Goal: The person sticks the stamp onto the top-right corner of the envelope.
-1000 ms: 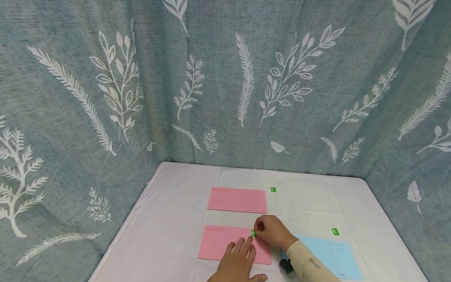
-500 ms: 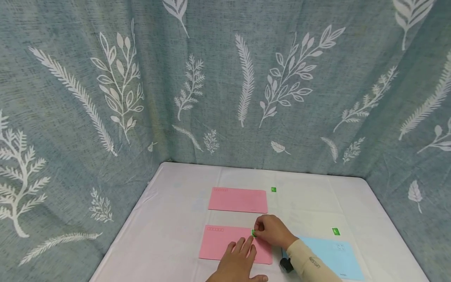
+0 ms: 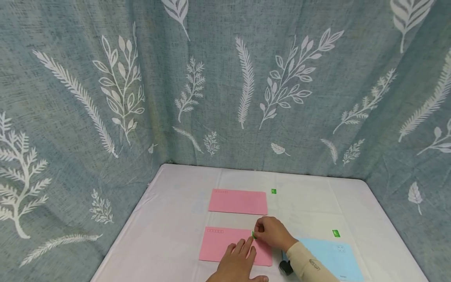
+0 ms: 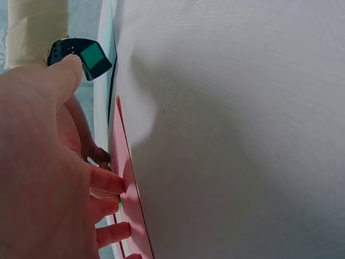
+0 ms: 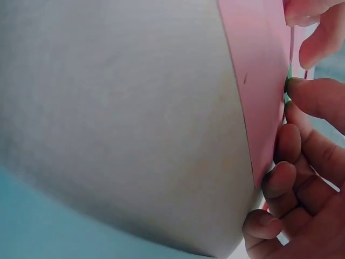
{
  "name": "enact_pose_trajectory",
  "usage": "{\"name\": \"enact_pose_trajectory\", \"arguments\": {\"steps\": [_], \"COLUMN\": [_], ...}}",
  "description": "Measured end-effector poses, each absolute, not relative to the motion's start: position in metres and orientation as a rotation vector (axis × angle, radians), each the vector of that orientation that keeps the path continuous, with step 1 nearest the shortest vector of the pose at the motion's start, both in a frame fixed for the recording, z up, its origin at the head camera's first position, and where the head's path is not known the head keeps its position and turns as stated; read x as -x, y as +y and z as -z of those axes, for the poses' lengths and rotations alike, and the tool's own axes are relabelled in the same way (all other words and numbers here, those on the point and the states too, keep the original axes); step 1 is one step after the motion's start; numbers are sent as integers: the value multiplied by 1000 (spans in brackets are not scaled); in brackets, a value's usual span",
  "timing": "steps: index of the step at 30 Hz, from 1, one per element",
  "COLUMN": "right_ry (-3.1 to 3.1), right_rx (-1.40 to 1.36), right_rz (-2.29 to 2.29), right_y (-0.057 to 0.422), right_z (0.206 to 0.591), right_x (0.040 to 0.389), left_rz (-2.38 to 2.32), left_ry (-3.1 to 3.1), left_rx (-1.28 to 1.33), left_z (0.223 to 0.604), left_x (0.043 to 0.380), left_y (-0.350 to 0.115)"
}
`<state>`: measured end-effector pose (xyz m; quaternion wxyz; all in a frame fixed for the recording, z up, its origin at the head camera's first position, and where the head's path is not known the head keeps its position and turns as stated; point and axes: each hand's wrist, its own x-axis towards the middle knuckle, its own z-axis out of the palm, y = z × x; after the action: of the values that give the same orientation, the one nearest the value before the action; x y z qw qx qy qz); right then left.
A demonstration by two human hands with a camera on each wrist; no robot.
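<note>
A pink envelope [image 3: 215, 244] lies nearest the front of the table. At its upper right corner is a small green stamp [image 3: 253, 235], partly covered by fingers. My right hand [image 3: 275, 233], fingers curled, pinches the stamp's right edge between thumb and forefinger. With fingers spread and fairly straight, my left hand [image 3: 235, 263] rests on the envelope, one fingertip just below the stamp. In the right wrist view, a sliver of green [image 5: 289, 73] shows by the fingertips over the pink envelope [image 5: 261, 81].
Another pink envelope [image 3: 237, 201] lies farther back, with a green stamp [image 3: 273, 191] to its right. A light blue envelope [image 3: 331, 254] lies partly under the right sleeve [image 3: 310, 262]; above it is another green stamp [image 3: 336, 233]. Patterned curtains [image 3: 225, 98] surround the white table [image 3: 169, 219].
Both hands keep almost the same place on the near pink envelope. The head view has shifted very slightly, so the whole scene sits a little lower.
</note>
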<state>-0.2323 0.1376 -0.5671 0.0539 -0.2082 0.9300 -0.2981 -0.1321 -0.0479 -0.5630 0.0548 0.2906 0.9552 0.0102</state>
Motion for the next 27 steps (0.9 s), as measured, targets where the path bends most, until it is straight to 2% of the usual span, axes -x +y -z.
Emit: {"name": "enact_pose_trajectory", "arguments": {"steps": [7,17,27], "right_ry": [2800,2681,2666], "right_rx": [650,514,459], "right_rz": [987,1206,1243], "right_y": [140,150,161], "right_z": [564,562,571], "right_x": [232,234,241], "left_rz": [-2,-40,-62], "left_ry": [2932,2870,2934], "left_rx": [-898,-826,-977], "left_z": [566,563,562], "left_x": [133,135,139], "left_y": [-48,-46,-55]}}
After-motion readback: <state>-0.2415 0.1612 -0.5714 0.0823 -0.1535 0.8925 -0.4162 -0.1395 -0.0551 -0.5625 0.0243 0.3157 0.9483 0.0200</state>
